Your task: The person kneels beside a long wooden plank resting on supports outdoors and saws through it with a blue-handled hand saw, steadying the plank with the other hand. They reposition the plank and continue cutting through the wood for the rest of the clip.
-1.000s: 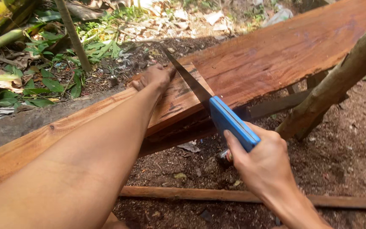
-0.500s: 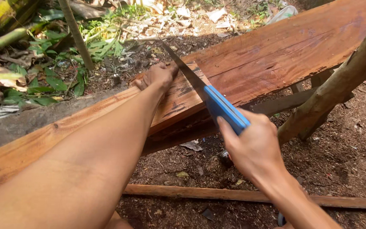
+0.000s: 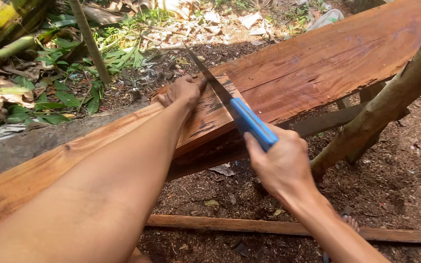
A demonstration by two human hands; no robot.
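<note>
The right hand (image 3: pixel 281 163) grips the blue handle of a dark-bladed hand saw (image 3: pixel 230 104), its blade lying across the reddish-brown wooden plank (image 3: pixel 317 63). Just beside the blade, the left hand (image 3: pixel 183 91) presses flat on the plank, holding nothing.

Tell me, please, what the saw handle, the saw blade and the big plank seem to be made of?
Saw handle: probably plastic, bright blue and smooth, gripped by the right hand.
Saw blade: likely steel, thin, dark and dull.
Plank: solid wood, reddish-brown, unfinished, with visible grain and rough edges; the left hand presses on it.
</note>
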